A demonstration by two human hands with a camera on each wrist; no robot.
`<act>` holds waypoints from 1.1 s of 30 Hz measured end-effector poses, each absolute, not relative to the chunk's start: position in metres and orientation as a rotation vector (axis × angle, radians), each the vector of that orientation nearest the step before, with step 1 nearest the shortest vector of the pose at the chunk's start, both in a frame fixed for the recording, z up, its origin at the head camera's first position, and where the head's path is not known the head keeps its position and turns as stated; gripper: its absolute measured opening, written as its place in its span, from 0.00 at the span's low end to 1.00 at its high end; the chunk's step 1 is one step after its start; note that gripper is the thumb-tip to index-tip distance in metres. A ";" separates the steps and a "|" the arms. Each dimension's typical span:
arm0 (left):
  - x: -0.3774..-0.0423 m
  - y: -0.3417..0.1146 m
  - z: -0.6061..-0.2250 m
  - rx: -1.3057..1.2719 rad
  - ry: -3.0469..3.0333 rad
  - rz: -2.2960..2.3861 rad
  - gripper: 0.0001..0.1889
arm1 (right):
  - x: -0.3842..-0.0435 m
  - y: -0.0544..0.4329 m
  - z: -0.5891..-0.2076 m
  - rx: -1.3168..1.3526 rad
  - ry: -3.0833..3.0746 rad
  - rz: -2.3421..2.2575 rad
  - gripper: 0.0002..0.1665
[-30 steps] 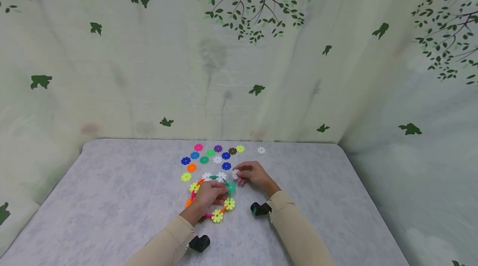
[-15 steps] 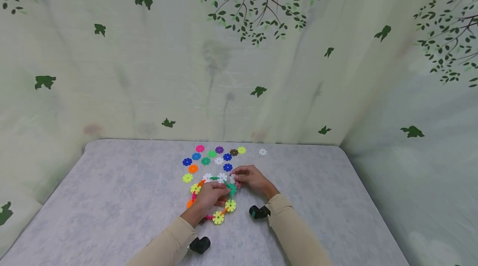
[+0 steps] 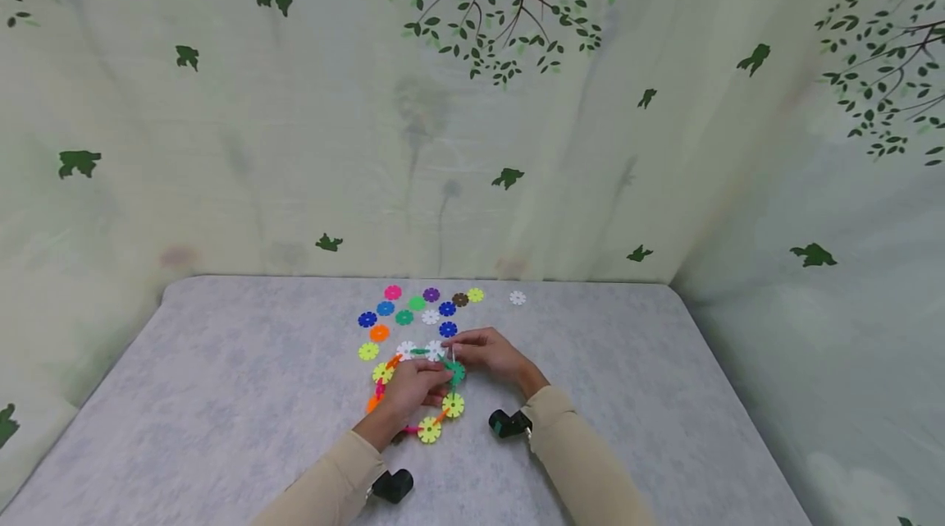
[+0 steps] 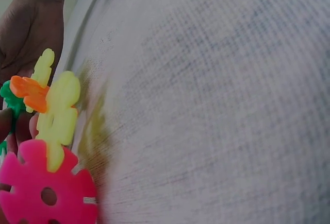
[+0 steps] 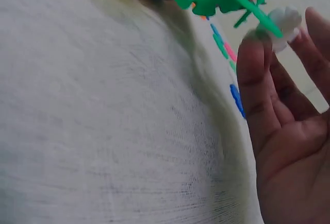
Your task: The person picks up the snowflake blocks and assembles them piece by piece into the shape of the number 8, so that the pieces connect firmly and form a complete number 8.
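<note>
Slotted plastic flower discs are linked into a loop under my hands, with a yellow disc (image 3: 430, 430) at its near side. My left hand (image 3: 409, 391) reaches over the loop and grips it by the green disc (image 3: 457, 372) on its right side. Between thumb and fingers of my right hand (image 3: 493, 357) is a white flower disc (image 5: 289, 24), turned edge-on in the head view and right at the loop's green pieces. A pink disc (image 4: 49, 183) slotted into a yellow one (image 4: 62, 113) shows in the left wrist view. My left palm hides the loop's middle.
Loose discs lie behind the loop, among them an orange disc (image 3: 379, 333), a purple disc (image 3: 431, 295) and a blue disc (image 3: 448, 329). A lone white disc (image 3: 518, 298) lies farther right. The grey-covered table (image 3: 627, 395) meets a leaf-printed curtain (image 3: 561, 214) at the back.
My right hand has moved left, bringing the white disc up against the loop and turning it edge-on. The left hand has stayed in place on the loop.
</note>
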State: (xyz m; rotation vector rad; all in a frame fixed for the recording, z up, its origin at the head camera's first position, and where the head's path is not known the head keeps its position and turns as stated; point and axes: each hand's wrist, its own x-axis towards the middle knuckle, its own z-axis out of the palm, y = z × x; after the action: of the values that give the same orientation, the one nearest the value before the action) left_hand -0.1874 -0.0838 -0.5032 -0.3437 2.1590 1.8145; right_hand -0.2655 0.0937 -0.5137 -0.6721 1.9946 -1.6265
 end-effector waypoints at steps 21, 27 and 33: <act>-0.186 -0.085 -0.505 -0.324 2.152 1.913 0.15 | -0.249 0.093 -0.499 -0.764 2.127 -1.528 0.25; -0.185 -0.085 -0.505 -0.359 2.178 1.914 0.15 | -0.238 0.091 -0.480 -0.789 2.103 -1.565 0.22; -0.184 -0.086 -0.506 -0.369 2.180 1.919 0.15 | -0.234 0.090 -0.473 -0.786 2.102 -1.586 0.21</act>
State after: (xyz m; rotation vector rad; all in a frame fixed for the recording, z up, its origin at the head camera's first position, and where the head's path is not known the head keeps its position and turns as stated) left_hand -0.1845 -0.0861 -0.5057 -0.3691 2.1804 1.9186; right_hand -0.2340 0.0902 -0.4734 -0.7859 2.1024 -1.5858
